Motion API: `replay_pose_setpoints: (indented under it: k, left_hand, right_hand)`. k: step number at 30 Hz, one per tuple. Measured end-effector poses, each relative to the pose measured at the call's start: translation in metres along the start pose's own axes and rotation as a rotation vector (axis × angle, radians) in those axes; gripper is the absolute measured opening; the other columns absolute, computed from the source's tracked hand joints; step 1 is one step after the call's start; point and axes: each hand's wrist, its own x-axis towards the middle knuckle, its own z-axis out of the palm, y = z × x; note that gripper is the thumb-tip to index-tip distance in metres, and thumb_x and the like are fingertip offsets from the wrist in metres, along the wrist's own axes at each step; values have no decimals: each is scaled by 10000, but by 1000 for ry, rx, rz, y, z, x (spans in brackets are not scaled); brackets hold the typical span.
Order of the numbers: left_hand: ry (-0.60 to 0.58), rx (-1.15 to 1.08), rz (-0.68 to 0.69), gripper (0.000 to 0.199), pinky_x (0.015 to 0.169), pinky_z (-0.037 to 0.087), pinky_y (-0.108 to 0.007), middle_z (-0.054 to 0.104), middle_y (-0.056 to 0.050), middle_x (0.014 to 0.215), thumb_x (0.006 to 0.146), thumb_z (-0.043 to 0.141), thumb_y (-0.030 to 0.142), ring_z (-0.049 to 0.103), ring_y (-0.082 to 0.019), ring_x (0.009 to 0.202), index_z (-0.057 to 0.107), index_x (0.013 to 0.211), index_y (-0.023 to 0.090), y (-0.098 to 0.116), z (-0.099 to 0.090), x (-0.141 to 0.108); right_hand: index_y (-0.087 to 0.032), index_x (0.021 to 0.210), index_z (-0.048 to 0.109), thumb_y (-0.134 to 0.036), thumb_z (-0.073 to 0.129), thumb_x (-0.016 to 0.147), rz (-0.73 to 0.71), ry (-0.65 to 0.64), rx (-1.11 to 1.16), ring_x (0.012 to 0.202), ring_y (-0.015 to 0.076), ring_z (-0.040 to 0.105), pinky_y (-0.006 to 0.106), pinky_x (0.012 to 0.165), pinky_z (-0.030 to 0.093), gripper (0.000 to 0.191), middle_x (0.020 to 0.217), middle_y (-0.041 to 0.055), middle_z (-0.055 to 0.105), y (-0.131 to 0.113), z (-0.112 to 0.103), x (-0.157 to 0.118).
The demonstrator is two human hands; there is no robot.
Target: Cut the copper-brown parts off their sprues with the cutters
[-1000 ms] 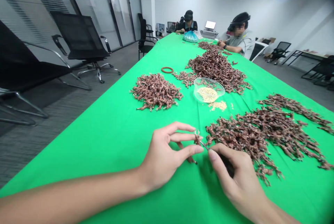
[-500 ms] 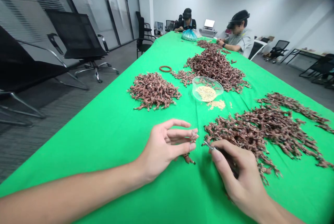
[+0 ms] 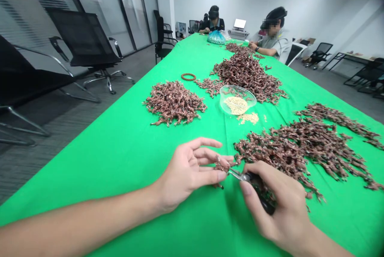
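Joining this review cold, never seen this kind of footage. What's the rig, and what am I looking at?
No machine: these are a person's bare hands, seen from a camera on that person's head, looking forward and down. The left hand holds a small brown piece. The right hand grips a dark-handled metal tool, its tip right at that piece. On the green cloth lie heaps of similar pieces, a clear bowl with pale bits, and a brown ring. Two co-workers sit farther along.
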Motion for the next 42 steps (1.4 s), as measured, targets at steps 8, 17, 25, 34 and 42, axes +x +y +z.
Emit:
replay_pose_setpoints:
  k: [8, 17, 25, 34, 42]
  left_hand:
    - [-30, -23, -2, 485, 932, 585, -383, 773, -59, 848, 646, 878, 38, 701, -315, 1112, 611, 1041, 126, -1, -2, -1]
    - [-70, -35, -8, 475, 965, 574, -392, 785, -58, 845, 627, 883, 20, 706, -309, 1106, 614, 1002, 129, -1, -3, 0]
    - [-61, -43, -18, 505, 898, 603, -398, 786, -69, 816, 573, 914, 40, 716, -332, 1076, 619, 971, 135, -2, -2, 0]
    - [-60, -35, -12, 461, 945, 586, -427, 790, -67, 799, 568, 916, 42, 726, -323, 1056, 636, 923, 132, -1, -2, 0]
    - [-68, -31, -7, 447, 944, 591, -406, 791, -56, 794, 566, 918, 41, 733, -305, 1042, 642, 905, 134, -2, -2, -1]
  right_hand:
    - [-112, 1058, 599, -277, 670, 858, -170, 53, -302, 765, 218, 644, 316, 622, 502, 269, 891, 122, 670, 3, -1, -11]
    - [-109, 1067, 599, -299, 662, 872, -209, 69, -358, 759, 224, 647, 319, 603, 496, 279, 876, 122, 684, 1, -1, -9]
    - [-101, 1078, 611, -291, 685, 841, -229, 64, -371, 749, 229, 658, 334, 642, 523, 312, 890, 132, 694, 1, -3, -10]
    - [-91, 1073, 610, -298, 687, 851, -254, 65, -395, 732, 225, 652, 322, 616, 511, 314, 856, 134, 690, 0, -3, -10]
    - [-122, 1054, 638, -332, 690, 846, -264, 65, -429, 692, 205, 662, 300, 588, 507, 300, 822, 99, 695, 0, -5, -12]
